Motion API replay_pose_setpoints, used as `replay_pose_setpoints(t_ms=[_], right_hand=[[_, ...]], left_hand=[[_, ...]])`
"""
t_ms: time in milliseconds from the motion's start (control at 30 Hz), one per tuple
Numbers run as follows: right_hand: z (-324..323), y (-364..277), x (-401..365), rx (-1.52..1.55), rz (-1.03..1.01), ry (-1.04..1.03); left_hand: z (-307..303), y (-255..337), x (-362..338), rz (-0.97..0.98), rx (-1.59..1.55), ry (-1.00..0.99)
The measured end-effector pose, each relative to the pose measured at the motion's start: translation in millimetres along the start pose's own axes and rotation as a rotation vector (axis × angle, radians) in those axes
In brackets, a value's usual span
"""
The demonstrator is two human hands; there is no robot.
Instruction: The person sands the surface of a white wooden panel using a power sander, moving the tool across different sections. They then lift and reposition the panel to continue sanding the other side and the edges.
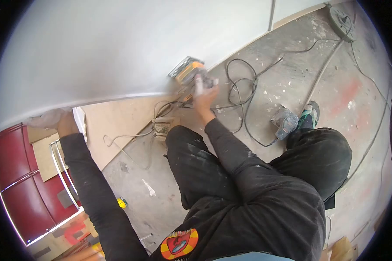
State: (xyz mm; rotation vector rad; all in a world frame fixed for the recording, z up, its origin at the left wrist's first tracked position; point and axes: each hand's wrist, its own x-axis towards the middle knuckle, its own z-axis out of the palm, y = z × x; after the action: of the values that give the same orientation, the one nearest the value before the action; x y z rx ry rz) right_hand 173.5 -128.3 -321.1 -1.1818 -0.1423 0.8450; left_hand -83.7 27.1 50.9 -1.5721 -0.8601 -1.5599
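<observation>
My right hand is wrapped round a yellow and black power sander, whose flat pad lies against the large white panel near its lower edge. The sander looks slightly blurred, and a black cable runs from it down to the floor. At the left, my left hand rests at the panel's lower edge; it looks pale and dusty, and its fingers are smeared and partly hidden there.
A second sander lies on the concrete floor beside my shoe. Looped black cables spread over the floor. A socket box stands by my knee, a cable reel at the top right, dark red panels at the left.
</observation>
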Motion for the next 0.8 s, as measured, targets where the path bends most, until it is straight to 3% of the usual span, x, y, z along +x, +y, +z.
replay_pose_setpoints(t_ms=[100, 300, 333, 367, 433, 500, 700, 800], right_hand=[[-7.9, -22.1, 41.0, 0.035, -0.042, 0.049], [-35.0, 15.8, 81.7, 0.221, 0.267, 0.162], [-37.6, 35.4, 74.0, 0.317, 0.39, 0.103], [-38.1, 49.8, 65.1, 0.412, 0.516, 0.042], [-32.0, 58.1, 35.2, 0.444, 0.633, -0.034], [-23.9, 60.5, 13.1, 0.586, 0.965, -0.043], [-23.4, 94.9, -17.5, 0.692, 1.134, -0.148], [-30.2, 128.3, -20.6, 0.672, 1.107, -0.185]], left_hand=[[-20.0, 5.7, 4.5, 0.038, 0.033, 0.014], [-20.4, -15.4, 7.4, 0.073, 0.093, 0.034], [-20.0, -15.6, 7.2, 0.082, 0.103, 0.044], [-34.0, 30.4, -2.7, 0.093, 0.115, 0.052], [-26.3, 20.9, -3.0, 0.117, 0.135, 0.06], [-29.5, 20.1, -1.9, 0.142, 0.153, 0.072], [-24.6, 6.8, -1.4, 0.213, 0.209, 0.12], [-27.6, 5.5, -0.9, 0.179, 0.274, 0.164]])
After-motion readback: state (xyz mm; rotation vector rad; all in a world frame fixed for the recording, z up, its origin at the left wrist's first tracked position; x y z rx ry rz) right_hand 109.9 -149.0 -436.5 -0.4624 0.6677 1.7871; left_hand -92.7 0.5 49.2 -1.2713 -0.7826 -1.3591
